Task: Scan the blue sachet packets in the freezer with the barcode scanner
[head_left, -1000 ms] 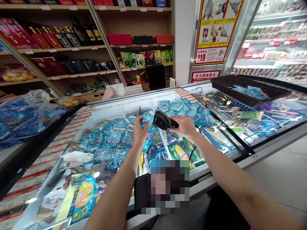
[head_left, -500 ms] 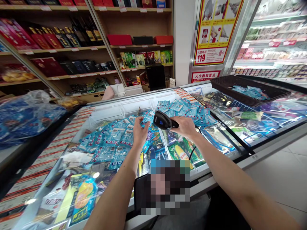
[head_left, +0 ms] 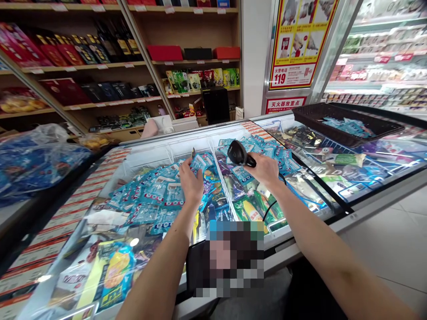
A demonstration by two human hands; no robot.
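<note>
A: Scanner status?
B: Scanner (head_left: pixel 237 152) is in my right hand (head_left: pixel 267 168), fingers wrapped round the handle; it sits above the chest freezer (head_left: pixel 150 156), just right of the wire divider (head_left: pixel 227 195); its cord (head_left: pixel 269 208) hangs below my wrist.
A: Orientation?
B: Head end points left and away from me; long axis slants, handle running right and nearer into my palm; can't tell where the window aims.
A: Left hand?
B: My left hand (head_left: pixel 192 183) is narrow, thumb and fingers at a blue sachet (head_left: pixel 199 162); can't tell if they pinch it.
A: Containers?
B: Freezer, left of divider: wide pile of blue sachets (head_left: pixel 156 193); right of it: more of them, plus green-and-yellow packs (head_left: pixel 250 209) nearer me; dark tray (head_left: pixel 307 116) at the right holds a small heap of blue sachets; plastic bag (head_left: pixel 40 155) at far left, blue contents, too unclear to name.
</note>
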